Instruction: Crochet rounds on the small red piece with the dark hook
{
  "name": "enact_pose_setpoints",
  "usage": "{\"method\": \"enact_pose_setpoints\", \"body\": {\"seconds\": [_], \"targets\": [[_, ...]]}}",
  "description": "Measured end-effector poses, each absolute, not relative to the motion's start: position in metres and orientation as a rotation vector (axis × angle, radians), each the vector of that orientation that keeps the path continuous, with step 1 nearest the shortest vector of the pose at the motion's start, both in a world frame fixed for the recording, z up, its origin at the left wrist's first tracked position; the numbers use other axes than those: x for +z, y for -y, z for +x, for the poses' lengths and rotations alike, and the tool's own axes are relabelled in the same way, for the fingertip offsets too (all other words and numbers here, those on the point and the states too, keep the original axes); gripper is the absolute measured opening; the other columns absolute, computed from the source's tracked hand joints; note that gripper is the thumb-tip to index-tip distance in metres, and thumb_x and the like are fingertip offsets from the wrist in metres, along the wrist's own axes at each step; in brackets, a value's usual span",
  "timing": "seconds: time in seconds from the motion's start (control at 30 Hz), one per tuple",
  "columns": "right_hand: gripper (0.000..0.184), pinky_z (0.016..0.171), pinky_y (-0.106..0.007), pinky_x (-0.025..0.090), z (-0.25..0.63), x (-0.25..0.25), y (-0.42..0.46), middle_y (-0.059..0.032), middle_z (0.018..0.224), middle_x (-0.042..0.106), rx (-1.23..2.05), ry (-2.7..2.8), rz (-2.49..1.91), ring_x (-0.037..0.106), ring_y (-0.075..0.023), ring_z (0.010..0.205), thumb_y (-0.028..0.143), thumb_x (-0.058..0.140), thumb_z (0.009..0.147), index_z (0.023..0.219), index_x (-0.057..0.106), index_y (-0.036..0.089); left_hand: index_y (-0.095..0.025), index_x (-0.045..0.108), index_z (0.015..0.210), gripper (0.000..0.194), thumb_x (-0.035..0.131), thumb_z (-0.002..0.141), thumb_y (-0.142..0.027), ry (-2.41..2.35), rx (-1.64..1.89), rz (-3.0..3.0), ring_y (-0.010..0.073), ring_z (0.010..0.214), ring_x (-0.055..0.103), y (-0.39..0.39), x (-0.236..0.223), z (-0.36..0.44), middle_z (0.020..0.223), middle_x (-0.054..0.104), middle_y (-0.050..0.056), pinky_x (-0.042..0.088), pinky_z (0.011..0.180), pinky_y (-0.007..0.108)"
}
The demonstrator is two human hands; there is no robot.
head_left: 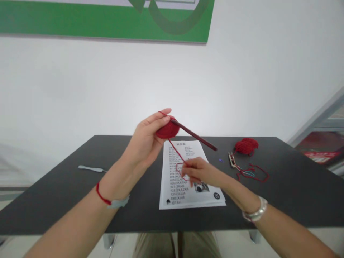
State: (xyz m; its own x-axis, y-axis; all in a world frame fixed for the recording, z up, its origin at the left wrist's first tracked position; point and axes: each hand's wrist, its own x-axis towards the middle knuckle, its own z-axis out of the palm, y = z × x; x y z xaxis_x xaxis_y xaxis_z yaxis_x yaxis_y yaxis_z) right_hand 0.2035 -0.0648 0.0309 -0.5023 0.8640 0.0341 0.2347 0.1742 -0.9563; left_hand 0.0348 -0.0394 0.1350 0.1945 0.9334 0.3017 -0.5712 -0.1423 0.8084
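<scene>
my left hand (146, 138) is raised over the middle of the table (129, 218), and its fingers (158, 122) lie together, curled against a red yarn ball (167, 129). the ball sits in that grip, above the table's far edge. a dark rod (193, 134) runs from the ball out to the right, its far end above the table, past the top of the paper. i can't tell if it's a hook or a needle. a red strand (174, 150) comes off the ball and drops to my right hand (200, 172), forming a loose loop over the paper.

my right fingers (188, 168) are bunched close together at that loop, but i can't tell whether they are clamped on the yarn. below them, a printed pattern sheet (188, 193) lies mid-table, close to the near edge.

toward the right edge is a second red yarn ball (246, 146). beside it are a small metal clip (232, 159) and a tangle of red and blue threads (251, 173), with a tiny blue piece (220, 160) nearer the sheet. a pale grey tool (90, 168) lies on the left side of the table.
</scene>
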Motion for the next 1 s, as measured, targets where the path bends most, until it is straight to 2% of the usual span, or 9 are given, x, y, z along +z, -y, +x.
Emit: {"method": "enact_pose_setpoints", "body": {"seconds": [0.13,0.27,0.33,0.4,0.47,0.57,0.67,0.83,1.0], "targets": [[0.029,0.043,-0.022,0.032,0.316,0.058,0.071,0.0053,0.050,0.044,0.917,2.107,-1.565,0.041,-0.0097,0.046,0.038,0.056,0.081,0.061,0.056,0.017,-0.011,0.071,0.081,0.017,0.063,0.070,-0.001,-0.595,1.506,1.043,0.0051,0.060,0.056,0.025,0.128,-0.001,0.067,0.064,-0.001,0.047,0.058,0.012],[0.014,0.064,-0.033,0.048,0.369,0.061,0.084,-0.0061,0.078,0.066,0.629,2.230,-1.950,0.063,-0.0231,0.072,0.026,0.061,0.072,0.082,0.067,0.017,-0.011,0.071,0.080,0.015,0.072,0.065,-0.008,-0.694,1.371,1.025,0.0063,0.061,0.058,0.027,0.084,0.000,0.071,0.068,0.002,0.046,0.058,0.014],[0.038,0.077,-0.046,0.048,0.346,0.050,0.087,-0.0143,0.101,0.067,0.061,2.175,-2.072,0.061,-0.0347,0.095,0.022,0.071,0.062,0.100,0.066,0.017,-0.011,0.071,0.080,0.016,0.075,0.065,-0.012,-0.709,1.252,0.996,0.0079,0.061,0.059,0.035,0.061,0.014,0.070,0.069,0.002,0.047,0.058,0.016],[0.057,0.088,-0.053,0.044,0.302,0.036,0.087,-0.0186,0.121,0.059,-0.256,2.238,-1.681,0.054,-0.0352,0.111,0.029,0.067,0.074,0.127,0.050,0.015,-0.012,0.071,0.083,0.020,0.076,0.063,-0.013,-0.704,1.152,0.922,0.0104,0.064,0.062,0.045,0.044,0.029,0.073,0.070,0.004,0.048,0.062,0.019],[0.061,0.085,-0.047,0.047,0.255,0.023,0.083,-0.0184,0.113,0.061,-0.321,2.332,-1.176,0.057,-0.0294,0.102,0.035,0.060,0.083,0.135,0.038,0.012,-0.012,0.070,0.084,0.022,0.075,0.063,-0.014,-0.680,1.088,0.846,0.0108,0.064,0.062,0.054,0.033,0.042,0.072,0.070,0.003,0.048,0.063,0.020],[0.037,0.061,-0.038,0.048,0.208,0.009,0.075,-0.0078,0.075,0.062,-0.417,2.222,-0.662,0.056,-0.0232,0.068,0.037,0.052,0.087,0.116,0.048,0.014,-0.013,0.070,0.088,0.024,0.074,0.064,-0.014,-0.689,1.085,0.846,0.0094,0.061,0.059,0.061,0.024,0.050,0.067,0.067,0.000,0.046,0.063,0.020],[0.009,0.056,-0.029,0.045,0.196,0.003,0.065,-0.0014,0.067,0.058,-0.214,1.998,-0.691,0.054,-0.0170,0.059,0.018,0.044,0.090,0.095,0.051,0.020,-0.014,0.067,0.100,0.035,0.074,0.066,-0.015,-0.693,1.126,0.914,0.0097,0.061,0.058,0.057,0.021,0.048,0.065,0.065,-0.002,0.046,0.066,0.022],[0.005,0.054,-0.023,0.046,0.204,0.000,0.053,0.0016,0.068,0.059,-0.006,1.901,-0.807,0.056,-0.0130,0.057,0.019,0.048,0.090,0.088,0.052,0.022,-0.016,0.051,0.125,0.065,0.075,0.064,-0.014,-0.668,1.104,0.944,0.0133,0.070,0.062,0.038,0.022,0.044,0.073,0.068,-0.001,0.046,0.072,0.027],[0.003,0.055,-0.024,0.047,0.206,-0.012,0.049,0.0008,0.069,0.059,0.125,1.825,-0.869,0.057,-0.0133,0.058,0.022,0.051,0.089,0.088,0.054,0.023,-0.014,0.046,0.129,0.073,0.076,0.062,-0.014,-0.697,1.012,0.992,0.0126,0.066,0.060,0.023,0.019,0.046,0.067,0.065,-0.003,0.044,0.071,0.027]]}}
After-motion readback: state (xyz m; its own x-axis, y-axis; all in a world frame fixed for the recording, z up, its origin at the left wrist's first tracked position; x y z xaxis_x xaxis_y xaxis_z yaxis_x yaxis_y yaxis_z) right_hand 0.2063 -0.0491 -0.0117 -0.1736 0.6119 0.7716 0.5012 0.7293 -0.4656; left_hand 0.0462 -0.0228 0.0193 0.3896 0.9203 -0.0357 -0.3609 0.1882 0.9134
